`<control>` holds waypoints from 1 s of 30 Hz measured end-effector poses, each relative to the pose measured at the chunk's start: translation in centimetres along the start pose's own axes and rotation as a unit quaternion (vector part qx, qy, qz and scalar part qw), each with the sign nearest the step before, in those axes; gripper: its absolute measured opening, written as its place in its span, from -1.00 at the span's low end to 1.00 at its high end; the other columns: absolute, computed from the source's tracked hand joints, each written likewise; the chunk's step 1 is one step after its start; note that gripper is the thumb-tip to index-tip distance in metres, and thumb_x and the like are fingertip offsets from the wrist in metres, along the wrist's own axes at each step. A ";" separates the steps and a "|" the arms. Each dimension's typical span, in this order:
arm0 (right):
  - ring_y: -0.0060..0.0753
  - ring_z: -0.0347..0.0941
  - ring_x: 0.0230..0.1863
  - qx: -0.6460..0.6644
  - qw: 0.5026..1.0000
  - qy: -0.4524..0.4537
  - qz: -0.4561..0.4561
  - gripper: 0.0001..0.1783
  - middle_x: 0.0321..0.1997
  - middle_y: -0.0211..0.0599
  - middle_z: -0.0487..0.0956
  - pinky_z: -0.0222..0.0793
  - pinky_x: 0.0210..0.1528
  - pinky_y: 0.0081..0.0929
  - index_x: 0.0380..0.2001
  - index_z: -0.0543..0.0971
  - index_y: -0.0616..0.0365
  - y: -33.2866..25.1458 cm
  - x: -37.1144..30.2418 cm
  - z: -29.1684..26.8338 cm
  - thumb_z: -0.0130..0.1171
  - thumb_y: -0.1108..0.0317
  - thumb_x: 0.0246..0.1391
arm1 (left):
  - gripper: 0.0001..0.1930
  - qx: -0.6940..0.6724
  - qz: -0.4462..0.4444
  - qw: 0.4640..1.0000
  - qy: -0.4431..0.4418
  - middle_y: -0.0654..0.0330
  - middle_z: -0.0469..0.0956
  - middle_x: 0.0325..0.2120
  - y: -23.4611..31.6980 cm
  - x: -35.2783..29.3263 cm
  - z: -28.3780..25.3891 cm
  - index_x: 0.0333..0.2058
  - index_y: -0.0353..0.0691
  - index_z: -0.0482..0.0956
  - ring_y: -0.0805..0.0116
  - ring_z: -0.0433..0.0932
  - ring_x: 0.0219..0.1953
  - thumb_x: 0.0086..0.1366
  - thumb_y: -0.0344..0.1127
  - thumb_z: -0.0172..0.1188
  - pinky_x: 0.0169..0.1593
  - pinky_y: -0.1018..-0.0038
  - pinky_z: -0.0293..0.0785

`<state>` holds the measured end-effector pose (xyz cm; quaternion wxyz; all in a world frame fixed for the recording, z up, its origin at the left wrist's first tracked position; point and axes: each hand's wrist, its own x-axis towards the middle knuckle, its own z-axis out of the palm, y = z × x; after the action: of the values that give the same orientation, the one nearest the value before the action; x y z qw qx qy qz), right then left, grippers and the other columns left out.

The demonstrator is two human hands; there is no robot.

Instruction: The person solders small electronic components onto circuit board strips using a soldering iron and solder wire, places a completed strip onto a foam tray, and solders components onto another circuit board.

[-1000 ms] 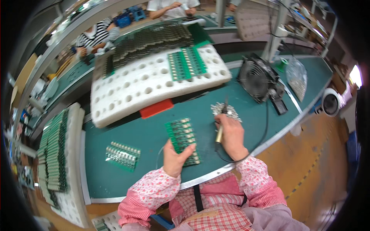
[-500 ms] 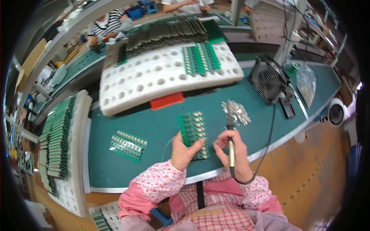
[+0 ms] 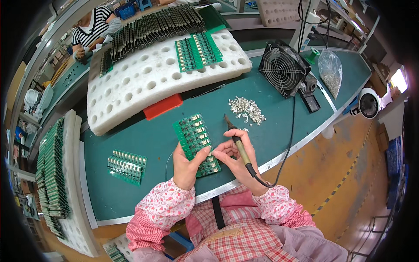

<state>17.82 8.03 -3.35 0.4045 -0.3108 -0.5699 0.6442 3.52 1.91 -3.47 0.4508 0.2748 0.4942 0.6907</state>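
Far left: upright green boards (image 3: 54, 170) packed on white foam slab (image 3: 78, 222); whether those are finished, cannot tell; right of them, loose board (image 3: 126, 167) flat on the bench (image 3: 148, 139), pale parts in rows on it; farther off, foam block (image 3: 126, 109) with holes, dark row of boards (image 3: 152, 30) standing on it plus two flat boards (image 3: 198, 51); red piece (image 3: 163, 106) at its near edge; center: held board (image 3: 192, 139), pale blocks along its length; work looks partway, one board in hand, plenty of loose parts left; which joints on it are done, too small to tell; left grip (image 3: 185, 166) closed on the held board's near left part, thumb over the top face, far end sticking out past the fingers; right grip (image 3: 239, 167) just right of the board, closed round soldering iron (image 3: 240, 146), tip pointing far, away from the board; thumb and a finger nearly together at the board's right edge, small part between them or not, cannot tell; beyond the iron tip, pile of white parts (image 3: 246, 109); farther right, black fan (image 3: 279, 67), green spool (image 3: 312, 56), clear bag (image 3: 330, 74) of small parts.
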 end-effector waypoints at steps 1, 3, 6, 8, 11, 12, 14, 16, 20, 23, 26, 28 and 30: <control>-0.67 0.45 -0.36 -0.002 1.000 0.004 0.002 -0.49 -0.34 -0.37 0.56 0.39 -0.28 -0.68 -0.01 0.29 0.12 0.0 0.0 0.0 0.32 0.53 0.03 | -0.70 0.014 0.008 1.000 -0.003 0.25 0.59 -0.26 0.0 0.0 0.0 -0.11 -0.32 0.47 0.56 0.55 -0.28 0.18 -0.51 0.28 -0.19 0.58 0.50; -0.69 0.44 -0.36 -0.002 1.000 0.008 0.006 -0.49 -0.35 -0.38 0.55 0.38 -0.28 -0.69 0.01 0.29 0.13 0.1 0.1 -0.1 0.31 0.53 0.04 | -0.71 0.042 0.026 0.999 -0.008 0.24 0.59 -0.27 0.1 0.0 0.1 -0.12 -0.34 0.47 0.56 0.55 -0.28 0.19 -0.49 0.28 -0.20 0.57 0.50; -0.69 0.43 -0.37 0.015 1.000 0.001 0.021 -0.49 -0.34 -0.38 0.55 0.38 -0.27 -0.69 0.02 0.29 0.13 -0.1 0.3 -0.3 0.30 0.53 0.06 | -0.73 0.087 0.057 0.995 -0.008 0.24 0.60 -0.29 0.3 0.2 0.1 -0.13 -0.34 0.48 0.56 0.55 -0.30 0.19 -0.48 0.28 -0.21 0.57 0.50; -0.69 0.43 -0.37 0.004 1.000 -0.002 0.020 -0.49 -0.34 -0.38 0.55 0.39 -0.26 -0.69 0.03 0.29 0.14 -0.4 0.4 -0.5 0.29 0.53 0.06 | -0.74 0.096 0.060 0.994 -0.006 0.24 0.60 -0.29 0.1 0.2 0.0 -0.14 -0.35 0.49 0.56 0.55 -0.30 0.19 -0.48 0.28 -0.23 0.57 0.51; -0.69 0.44 -0.36 -0.015 1.000 -0.019 0.012 -0.49 -0.35 -0.38 0.56 0.40 -0.25 -0.69 0.02 0.30 0.14 -0.8 0.6 -0.8 0.30 0.54 0.05 | -0.72 0.101 0.066 0.992 -0.023 0.23 0.60 -0.29 0.2 0.3 -0.1 -0.13 -0.35 0.48 0.55 0.56 -0.30 0.18 -0.49 0.29 -0.22 0.56 0.51; -0.68 0.45 -0.35 -0.025 0.999 -0.024 0.010 -0.50 -0.34 -0.38 0.56 0.41 -0.24 -0.68 0.01 0.31 0.15 -0.9 0.7 -0.9 0.30 0.54 0.05 | -0.69 0.094 0.054 0.994 -0.026 0.23 0.60 -0.28 0.3 0.2 0.0 -0.11 -0.35 0.47 0.55 0.56 -0.29 0.17 -0.50 0.30 -0.21 0.55 0.51; -0.68 0.46 -0.34 -0.036 0.999 -0.028 0.007 -0.50 -0.34 -0.37 0.56 0.42 -0.24 -0.68 0.01 0.32 0.15 -1.2 0.7 -1.0 0.30 0.54 0.04 | -0.66 0.087 0.044 0.995 -0.030 0.23 0.60 -0.27 0.4 0.2 0.0 -0.10 -0.35 0.46 0.54 0.56 -0.29 0.15 -0.51 0.31 -0.20 0.55 0.52; -0.67 0.48 -0.32 -0.030 0.999 -0.027 0.005 -0.52 -0.33 -0.36 0.57 0.44 -0.22 -0.68 0.00 0.33 0.15 -1.3 0.6 -1.2 0.30 0.55 0.04 | -0.58 0.075 0.055 0.992 -0.085 0.21 0.58 -0.21 0.5 0.2 -0.2 -0.03 -0.34 0.41 0.51 0.56 -0.23 0.13 -0.52 0.33 -0.14 0.54 0.52; -0.65 0.49 -0.30 -0.005 0.999 -0.036 0.026 -0.53 -0.31 -0.35 0.58 0.44 -0.21 -0.68 0.00 0.34 0.16 -2.1 0.9 -1.7 0.29 0.55 0.05 | -0.51 0.067 0.050 0.990 -0.117 0.19 0.56 -0.15 0.3 0.3 -0.8 0.02 -0.34 0.36 0.49 0.55 -0.16 0.11 -0.53 0.34 -0.09 0.53 0.51; -0.64 0.50 -0.29 0.012 0.998 -0.055 0.031 -0.52 -0.30 -0.34 0.57 0.45 -0.20 -0.68 0.01 0.33 0.16 -2.4 1.1 -2.1 0.29 0.56 0.05 | -0.43 0.068 0.031 0.991 -0.114 0.19 0.54 -0.13 0.7 0.2 -0.5 0.08 -0.28 0.33 0.44 0.56 -0.13 0.08 -0.57 0.33 -0.02 0.48 0.50; -0.64 0.50 -0.28 0.021 0.997 -0.058 0.039 -0.51 -0.29 -0.33 0.57 0.45 -0.20 -0.68 0.01 0.31 0.16 -2.4 1.1 -2.1 0.28 0.56 0.05 | -0.49 0.044 0.021 0.992 -0.120 0.20 0.55 -0.13 0.7 0.2 -0.4 0.05 -0.32 0.35 0.48 0.54 -0.13 0.12 -0.54 0.32 -0.04 0.50 0.50; -0.64 0.51 -0.28 -0.006 0.999 -0.050 0.014 -0.51 -0.30 -0.33 0.57 0.46 -0.19 -0.67 0.00 0.30 0.17 -2.2 1.1 -2.0 0.29 0.56 0.05 | -0.45 0.044 0.011 0.992 -0.115 0.20 0.55 -0.11 0.6 0.3 -0.5 0.09 -0.26 0.34 0.45 0.56 -0.11 0.11 -0.59 0.30 -0.02 0.49 0.50; -0.64 0.51 -0.28 -0.007 0.999 -0.047 0.011 -0.51 -0.30 -0.33 0.57 0.46 -0.19 -0.67 -0.01 0.30 0.16 -2.2 1.1 -1.8 0.29 0.57 0.04 | -0.46 0.050 0.017 0.992 -0.112 0.20 0.55 -0.11 0.6 0.3 -0.5 0.09 -0.27 0.35 0.45 0.56 -0.12 0.11 -0.58 0.29 -0.02 0.49 0.50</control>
<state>19.19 9.90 -1.42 0.3683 -0.2894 -0.5895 0.6581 2.71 1.87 -3.09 0.4768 0.3811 0.4699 0.6377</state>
